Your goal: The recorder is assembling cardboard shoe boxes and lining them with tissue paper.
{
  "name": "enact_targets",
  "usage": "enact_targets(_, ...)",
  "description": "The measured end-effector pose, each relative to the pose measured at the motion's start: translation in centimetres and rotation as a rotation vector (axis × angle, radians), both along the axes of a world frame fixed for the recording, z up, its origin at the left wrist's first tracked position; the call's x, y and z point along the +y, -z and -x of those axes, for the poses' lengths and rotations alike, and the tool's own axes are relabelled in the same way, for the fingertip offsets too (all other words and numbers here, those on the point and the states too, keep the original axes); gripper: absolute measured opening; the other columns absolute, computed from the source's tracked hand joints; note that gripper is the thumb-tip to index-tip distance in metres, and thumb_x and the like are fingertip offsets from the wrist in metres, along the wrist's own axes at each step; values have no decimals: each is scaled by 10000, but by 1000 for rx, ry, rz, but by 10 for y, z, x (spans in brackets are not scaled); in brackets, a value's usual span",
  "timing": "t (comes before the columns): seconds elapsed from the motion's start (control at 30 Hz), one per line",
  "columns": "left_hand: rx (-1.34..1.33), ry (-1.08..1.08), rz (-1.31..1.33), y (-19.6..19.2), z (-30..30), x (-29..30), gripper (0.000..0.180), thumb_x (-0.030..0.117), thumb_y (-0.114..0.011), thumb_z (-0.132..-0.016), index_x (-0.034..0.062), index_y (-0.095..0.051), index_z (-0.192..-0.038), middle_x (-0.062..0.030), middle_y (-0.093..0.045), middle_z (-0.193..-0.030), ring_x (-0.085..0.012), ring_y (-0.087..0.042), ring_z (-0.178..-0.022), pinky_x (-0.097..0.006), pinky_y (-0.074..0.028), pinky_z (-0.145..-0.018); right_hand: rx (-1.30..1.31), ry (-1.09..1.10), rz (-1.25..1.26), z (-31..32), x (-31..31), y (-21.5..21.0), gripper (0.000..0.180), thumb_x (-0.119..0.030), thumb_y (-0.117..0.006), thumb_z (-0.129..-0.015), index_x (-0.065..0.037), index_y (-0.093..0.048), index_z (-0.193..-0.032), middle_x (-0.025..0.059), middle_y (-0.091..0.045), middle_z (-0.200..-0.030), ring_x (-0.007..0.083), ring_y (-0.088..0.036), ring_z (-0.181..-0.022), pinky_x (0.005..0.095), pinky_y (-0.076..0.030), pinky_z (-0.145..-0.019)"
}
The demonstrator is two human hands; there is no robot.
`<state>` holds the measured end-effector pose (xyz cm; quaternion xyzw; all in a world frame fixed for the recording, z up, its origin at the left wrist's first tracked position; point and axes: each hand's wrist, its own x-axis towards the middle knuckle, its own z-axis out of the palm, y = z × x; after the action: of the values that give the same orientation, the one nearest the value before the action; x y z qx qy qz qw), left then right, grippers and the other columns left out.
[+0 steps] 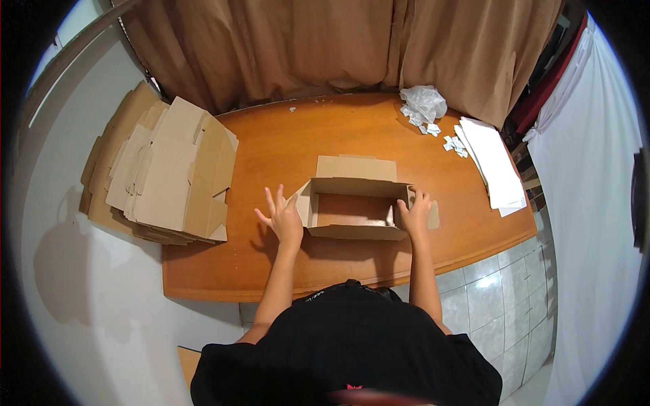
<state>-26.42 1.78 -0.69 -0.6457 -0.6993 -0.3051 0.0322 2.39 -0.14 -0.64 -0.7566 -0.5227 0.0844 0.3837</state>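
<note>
1. A person in a black shirt leaned over a wooden table point(284, 145), both bare forearms reaching up from the lower edge of the head view.
2. An open cardboard box point(355, 206) sat near the table's front edge, directly before the person, its far flap laid back flat and its side flaps splayed outward.
3. The left hand point(283, 218) was spread flat, fingers apart, just beside the box's left side flap, gripping nothing; whether it touched the flap could not be told.
4. The right hand point(414, 213) rested on the box's right end, fingers curled over the wall at the near right corner.
5. A stack of flattened cardboard sheets point(166, 172) lay at the table's left end, overhanging the edge.
6. A crumpled white plastic bag point(424, 103) and small white scraps point(455, 143) lay at the far right, beside a pile of white paper sheets point(494, 162).
7. Brown curtains point(325, 44) hung behind the table.
</note>
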Motion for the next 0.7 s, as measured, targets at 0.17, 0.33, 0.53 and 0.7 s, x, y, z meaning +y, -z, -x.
enact_targets(0.17, -7, 176, 676, -21, -9, 8, 589, 442, -614, -769, 39, -540, -1192, -132, -241, -1443, -373, -111, -1350, -640, 52, -1009, 15, -9, 49, -15, 6, 13, 611, -25, -656, -709, -18, -375, -1251, 223, -507, -1151, 385, -484, -1071, 432, -401, -896)
enact_targets(0.33, -163, 336, 783, 13, -10, 10, 1125, 633, -666, -611, -4, -157, -1385, -215, -80, -1463, -397, -32, -1353, -624, -16, -1026, -127, 34, 148, -12, 6, 8, 628, 29, -615, -721, -139, -396, -1284, 132, -584, -1076, 289, -595, -940, 383, -477, -803)
enact_targets(0.53, -228, 386, 727, 35, -12, 1, 1230, 620, -698, -586, 31, -8, -1417, -182, 4, -1484, -367, -13, -1363, -601, -61, -1036, -17, -99, -36, -39, 13, 20, 490, 38, -631, -705, -152, -551, -1150, 135, -586, -1000, 319, -579, -907, 386, -479, -764)
enact_targets(0.7, -361, 360, 578, 38, -22, -8, 1154, 602, -689, -611, 84, -62, -1430, -169, -25, -1488, -366, -18, -1363, -617, -71, -1018, -151, -195, -1, -46, 12, 25, 476, -62, -693, -677, -138, -579, -1132, 154, -529, -1132, 331, -530, -1010, 381, -448, -850)
